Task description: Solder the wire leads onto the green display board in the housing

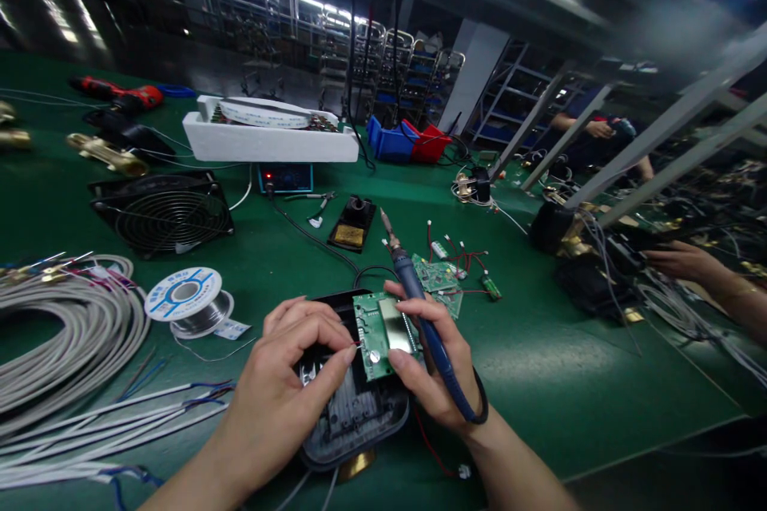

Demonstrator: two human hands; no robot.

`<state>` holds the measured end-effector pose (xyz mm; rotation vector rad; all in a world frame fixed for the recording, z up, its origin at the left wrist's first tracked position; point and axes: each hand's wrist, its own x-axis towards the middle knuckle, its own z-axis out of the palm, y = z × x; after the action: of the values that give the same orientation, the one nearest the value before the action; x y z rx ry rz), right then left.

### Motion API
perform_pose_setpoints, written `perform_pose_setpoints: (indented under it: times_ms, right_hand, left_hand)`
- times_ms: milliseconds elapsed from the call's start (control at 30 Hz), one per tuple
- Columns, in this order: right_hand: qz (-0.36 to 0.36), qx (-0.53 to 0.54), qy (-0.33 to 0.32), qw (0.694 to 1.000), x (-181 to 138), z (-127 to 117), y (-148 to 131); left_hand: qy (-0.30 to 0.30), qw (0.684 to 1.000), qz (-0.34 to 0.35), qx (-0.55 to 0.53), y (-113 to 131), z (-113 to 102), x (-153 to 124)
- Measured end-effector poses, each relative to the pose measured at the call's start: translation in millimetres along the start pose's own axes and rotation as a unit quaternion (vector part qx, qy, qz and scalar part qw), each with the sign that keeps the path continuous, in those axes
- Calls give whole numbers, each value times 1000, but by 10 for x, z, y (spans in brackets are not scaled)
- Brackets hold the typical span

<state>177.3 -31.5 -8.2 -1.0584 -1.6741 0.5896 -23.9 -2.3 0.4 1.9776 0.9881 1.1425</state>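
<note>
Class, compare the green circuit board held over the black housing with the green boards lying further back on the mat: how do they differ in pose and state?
The held circuit board sits over the black housing, gripped by the left hand and the right hand; the loose boards lie flat on the green mat, untouched. The held board carries a pale rectangular panel; the loose boards trail red wires. Both are green.

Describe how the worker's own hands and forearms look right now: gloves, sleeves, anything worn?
Both are bare. The left hand wears no glove, ring or watch, and its forearm shows no sleeve down to the picture's edge. The right hand is likewise ungloved, with a bare wrist and forearm. Fingernails are short and unpainted. No wrist strap or cable is attached to either arm.
</note>
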Motion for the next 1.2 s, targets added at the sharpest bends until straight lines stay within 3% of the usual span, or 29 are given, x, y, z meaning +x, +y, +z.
perform_pose_setpoints:
  times_ms: [233, 367, 500, 767, 1200]
  right_hand:
    - [17, 13, 20, 1000, -35, -28, -14]
    - [28, 82, 119, 989, -23, -77, 2]
    - [9, 169, 240, 956, 56, -147, -41]
    - [80, 207, 369, 903, 59, -254, -140]
    - [66, 158, 367, 915, 34, -221, -139]
  left_hand:
    - [-1, 1000, -10, 1, 4, -3, -8]
    - [-5, 1000, -5, 9, 5, -8, -5]
    - [-5, 1000, -1, 14, 6, -4, -10]
    - [-11, 1000, -3, 12, 4, -5, -8]
    - [-14, 1000, -4, 20, 3, -12, -6]
